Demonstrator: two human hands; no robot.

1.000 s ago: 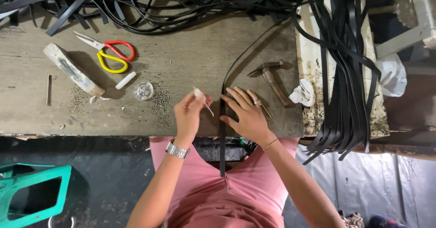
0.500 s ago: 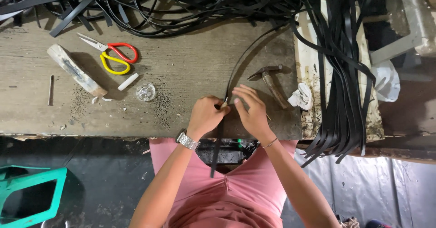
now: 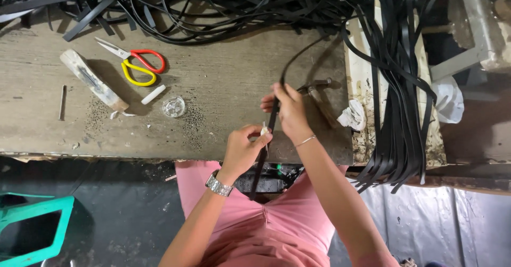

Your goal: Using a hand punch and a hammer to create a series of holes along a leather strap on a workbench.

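Worn wooden workbench, seen from above. Scissors with one red and one yellow handle lie open at upper left; just beside them, a pale wooden block, a short white stick and a small clear round dish. A thin metal rod lies near the left edge. A heap of black strips covers the far side; more strips hang at right, near crumpled white cloth. A teal frame stands on the floor.
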